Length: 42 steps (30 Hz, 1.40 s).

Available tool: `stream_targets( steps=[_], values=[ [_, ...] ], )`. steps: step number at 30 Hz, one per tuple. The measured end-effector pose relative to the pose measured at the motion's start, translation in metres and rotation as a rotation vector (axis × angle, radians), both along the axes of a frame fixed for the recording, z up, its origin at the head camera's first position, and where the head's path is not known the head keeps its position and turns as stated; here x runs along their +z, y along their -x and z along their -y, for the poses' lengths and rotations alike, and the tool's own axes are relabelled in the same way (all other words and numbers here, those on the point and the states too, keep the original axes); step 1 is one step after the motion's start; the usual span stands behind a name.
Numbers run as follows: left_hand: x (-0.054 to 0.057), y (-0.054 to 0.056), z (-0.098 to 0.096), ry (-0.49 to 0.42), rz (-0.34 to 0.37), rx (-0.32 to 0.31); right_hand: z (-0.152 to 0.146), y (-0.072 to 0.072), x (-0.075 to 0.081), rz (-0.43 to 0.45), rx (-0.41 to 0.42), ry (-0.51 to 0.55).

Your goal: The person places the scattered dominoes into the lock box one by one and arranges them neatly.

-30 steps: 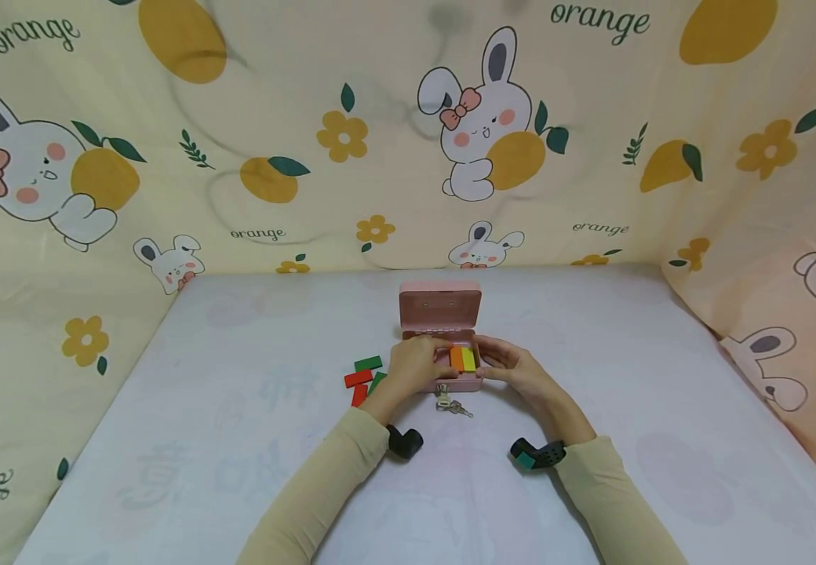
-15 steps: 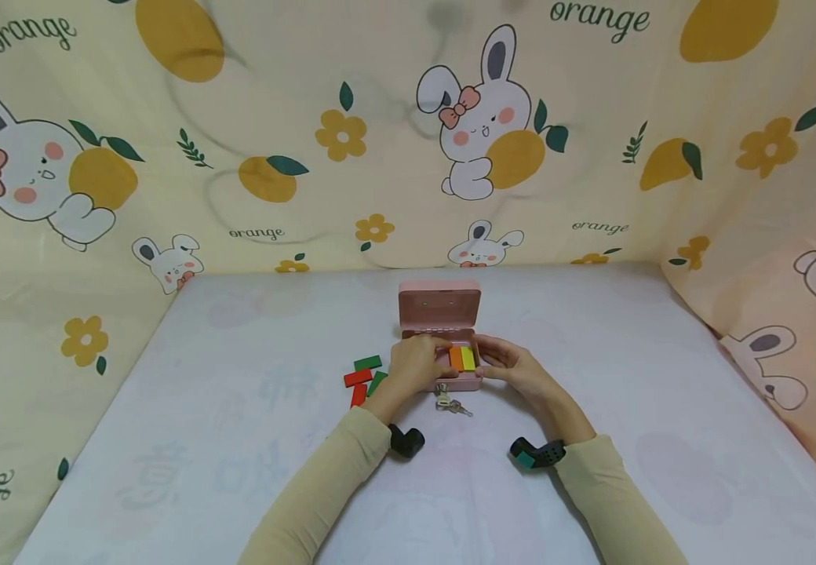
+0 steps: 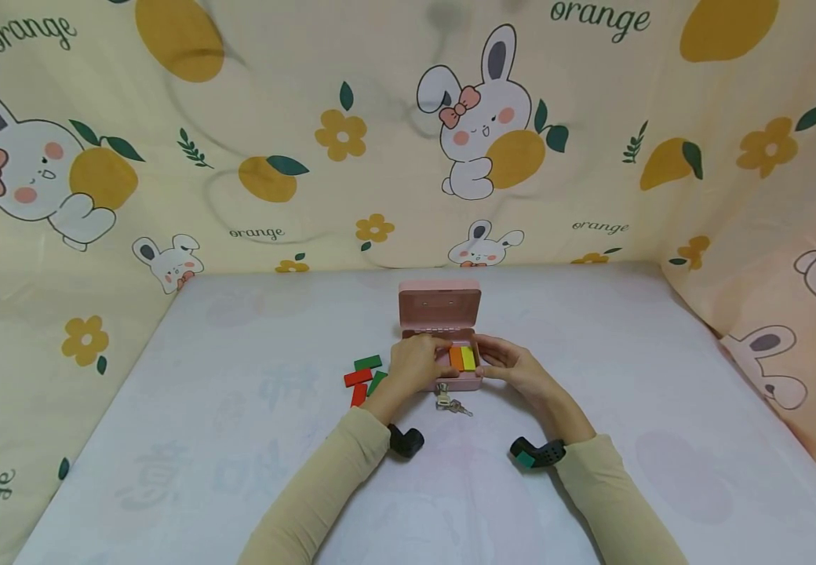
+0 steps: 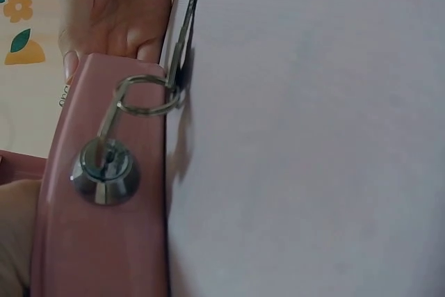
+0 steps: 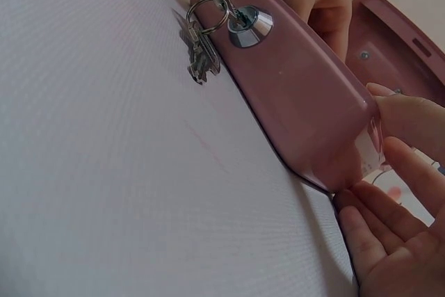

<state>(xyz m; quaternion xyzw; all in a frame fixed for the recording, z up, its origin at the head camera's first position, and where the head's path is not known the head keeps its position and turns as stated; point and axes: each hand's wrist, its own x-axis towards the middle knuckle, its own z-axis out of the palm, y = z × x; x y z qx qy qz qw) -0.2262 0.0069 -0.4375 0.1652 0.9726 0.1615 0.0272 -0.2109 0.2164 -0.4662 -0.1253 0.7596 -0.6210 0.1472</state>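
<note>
A pink metal cash box (image 3: 460, 384) stands on the table with its lid (image 3: 439, 308) raised. An orange block (image 3: 456, 359) and a yellow block (image 3: 468, 359) lie side by side at the right inside it. My left hand (image 3: 413, 363) reaches over the left part of the box, fingers pointing down inside; the fingertips are hidden, so I cannot tell whether they hold a block. My right hand (image 3: 517, 369) touches the box's right side, its fairly straight fingers (image 5: 379, 217) against the wall. A key sits in the front lock (image 5: 250, 27), with other keys (image 5: 201, 57) hanging from its ring.
Left of the box lie several loose blocks, among them a green block (image 3: 368, 362) and a red block (image 3: 358, 378). A white cloth covers the table (image 3: 238, 439). Behind it hangs a patterned curtain (image 3: 380, 180) with rabbits and oranges.
</note>
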Motion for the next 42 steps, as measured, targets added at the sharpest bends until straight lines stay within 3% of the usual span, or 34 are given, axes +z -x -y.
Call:
stream_targets(
  steps=[9, 14, 22, 25, 31, 42],
  values=[
    [0.002, -0.002, 0.003, -0.075, -0.006, -0.005, 0.0, 0.0, 0.0, -0.006, 0.002, -0.004],
    [0.002, -0.003, 0.006, -0.134, -0.011, -0.029, -0.001, 0.0, -0.003, -0.057, 0.017, 0.007],
    [0.003, -0.004, 0.015, -0.376, 0.046, -0.072, 0.0, 0.001, -0.002, 0.004, -0.003, -0.024],
    [0.004, -0.005, 0.019, -0.423, 0.049, -0.087, 0.001, 0.002, -0.002, 0.02, -0.014, -0.033],
    [0.007, -0.007, 0.023, -0.459, 0.013, -0.126, 0.001, 0.001, -0.001, 0.014, -0.012, -0.023],
    [0.011, -0.012, 0.032, -0.463, -0.009, -0.13, 0.0, 0.001, 0.0, 0.003, -0.001, -0.019]
  ],
)
